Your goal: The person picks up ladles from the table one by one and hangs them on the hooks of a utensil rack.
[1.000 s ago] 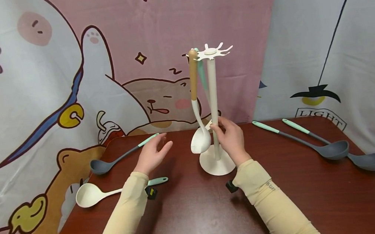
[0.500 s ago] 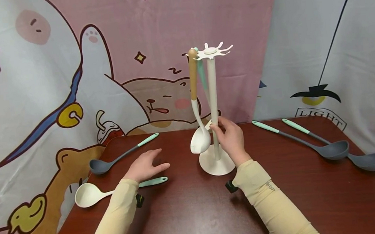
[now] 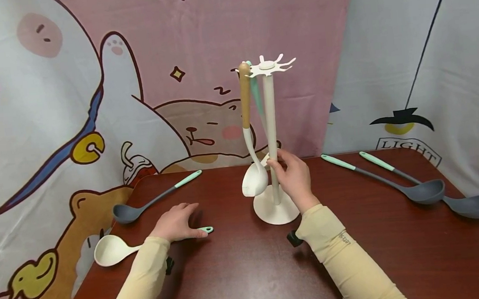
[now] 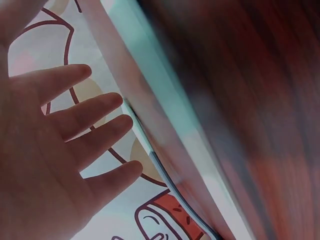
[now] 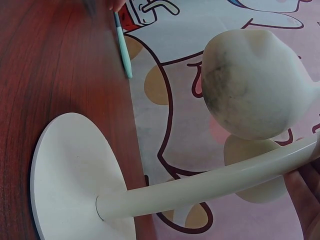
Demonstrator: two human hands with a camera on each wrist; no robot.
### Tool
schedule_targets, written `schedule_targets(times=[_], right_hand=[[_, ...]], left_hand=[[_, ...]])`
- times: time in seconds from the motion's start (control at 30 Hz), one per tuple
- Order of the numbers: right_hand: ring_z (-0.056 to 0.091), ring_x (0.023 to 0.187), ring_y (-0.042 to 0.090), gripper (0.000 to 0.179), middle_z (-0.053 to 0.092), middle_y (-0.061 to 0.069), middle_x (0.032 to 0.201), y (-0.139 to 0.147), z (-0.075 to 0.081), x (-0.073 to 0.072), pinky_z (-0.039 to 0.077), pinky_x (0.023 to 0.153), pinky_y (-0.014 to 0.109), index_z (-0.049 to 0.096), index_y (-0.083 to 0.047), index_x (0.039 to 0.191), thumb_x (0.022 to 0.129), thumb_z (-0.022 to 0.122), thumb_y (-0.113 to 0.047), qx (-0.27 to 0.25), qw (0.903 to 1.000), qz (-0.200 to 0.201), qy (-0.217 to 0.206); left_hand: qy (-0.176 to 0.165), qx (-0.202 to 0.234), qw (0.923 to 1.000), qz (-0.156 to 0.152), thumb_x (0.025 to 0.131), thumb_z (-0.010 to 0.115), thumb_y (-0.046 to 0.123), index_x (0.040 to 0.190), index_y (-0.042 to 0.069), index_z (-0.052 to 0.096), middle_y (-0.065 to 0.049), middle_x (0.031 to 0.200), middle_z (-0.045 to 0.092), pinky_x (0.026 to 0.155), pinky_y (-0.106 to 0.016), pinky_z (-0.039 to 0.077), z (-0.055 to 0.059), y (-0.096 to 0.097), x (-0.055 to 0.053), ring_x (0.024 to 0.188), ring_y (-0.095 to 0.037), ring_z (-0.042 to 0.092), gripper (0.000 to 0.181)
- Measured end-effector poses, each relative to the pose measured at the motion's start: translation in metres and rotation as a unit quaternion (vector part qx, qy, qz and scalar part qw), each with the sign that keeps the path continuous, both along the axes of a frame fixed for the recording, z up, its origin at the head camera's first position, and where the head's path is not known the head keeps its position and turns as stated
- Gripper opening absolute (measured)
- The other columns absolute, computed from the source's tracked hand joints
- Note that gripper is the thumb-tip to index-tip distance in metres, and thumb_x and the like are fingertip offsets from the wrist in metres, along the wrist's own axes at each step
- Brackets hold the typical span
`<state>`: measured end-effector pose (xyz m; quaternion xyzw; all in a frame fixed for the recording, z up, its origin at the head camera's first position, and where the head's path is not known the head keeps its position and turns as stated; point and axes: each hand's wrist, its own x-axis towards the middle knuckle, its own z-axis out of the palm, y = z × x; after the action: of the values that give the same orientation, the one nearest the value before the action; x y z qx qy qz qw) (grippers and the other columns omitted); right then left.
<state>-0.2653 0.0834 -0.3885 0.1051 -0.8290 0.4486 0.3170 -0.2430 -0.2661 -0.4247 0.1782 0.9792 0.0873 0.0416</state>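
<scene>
My right hand [image 3: 294,179] grips the lower pole of a white utensil stand [image 3: 271,123]; the right wrist view shows its fingers [image 5: 306,192] at the pole. From the stand's left hooks hang a white spoon with a wooden handle [image 3: 245,99] and a mint-handled utensil [image 3: 256,91], partly behind the pole. My left hand [image 3: 174,225] is over the mint handle of a cream ladle [image 3: 110,250], covering most of that handle. In the left wrist view its fingers are spread and straight, with the ladle's mint handle [image 4: 155,75] blurred just past them.
A grey ladle [image 3: 128,213] with a mint handle lies at the back left of the brown table [image 3: 242,277]. Two more grey ladles, one nearer [image 3: 424,192] and one further right [image 3: 475,206], lie on the right side. Printed cloth [image 3: 296,21] hangs behind.
My left hand has moved left and down, from beyond the cream ladle to over its handle. The right hand stays on the stand's pole.
</scene>
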Motion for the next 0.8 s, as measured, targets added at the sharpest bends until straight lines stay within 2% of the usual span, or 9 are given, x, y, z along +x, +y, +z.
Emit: schedule_targets(times=[0.37, 0.63, 0.8], right_hand=[[0.069, 0.090, 0.026, 0.024, 0.072, 0.010, 0.100, -0.001, 0.003, 0.002, 0.055, 0.075, 0.043, 0.071, -0.010, 0.111, 0.093, 0.072, -0.026, -0.003, 1.0000, 0.005, 0.007], [0.069, 0.090, 0.027, 0.023, 0.072, 0.010, 0.100, -0.001, 0.002, 0.002, 0.055, 0.075, 0.043, 0.072, -0.010, 0.110, 0.092, 0.072, -0.024, -0.004, 0.9999, 0.005, 0.009], [0.069, 0.089, 0.028, 0.023, 0.072, 0.011, 0.100, 0.001, 0.001, 0.002, 0.055, 0.074, 0.044, 0.071, -0.009, 0.110, 0.092, 0.072, -0.023, -0.001, 1.0000, 0.004, 0.008]], left_hand=[[0.007, -0.039, 0.9992, 0.011, 0.062, 0.088, 0.057, 0.129, 0.010, 0.063, -0.014, 0.123, 0.060, 0.089, -0.058, 0.046, 0.003, -0.015, 0.005, 0.112, -0.035, 0.056, 0.086], [-0.003, -0.061, 0.9981, 0.010, 0.066, 0.091, 0.037, 0.120, 0.008, 0.067, -0.013, 0.116, 0.061, 0.082, -0.056, 0.049, 0.002, -0.024, 0.007, 0.107, -0.035, 0.057, 0.066], [-0.005, -0.072, 0.9974, 0.009, 0.067, 0.090, 0.029, 0.110, 0.009, 0.070, -0.010, 0.105, 0.062, 0.078, -0.055, 0.050, 0.003, -0.027, 0.007, 0.100, -0.033, 0.058, 0.052]])
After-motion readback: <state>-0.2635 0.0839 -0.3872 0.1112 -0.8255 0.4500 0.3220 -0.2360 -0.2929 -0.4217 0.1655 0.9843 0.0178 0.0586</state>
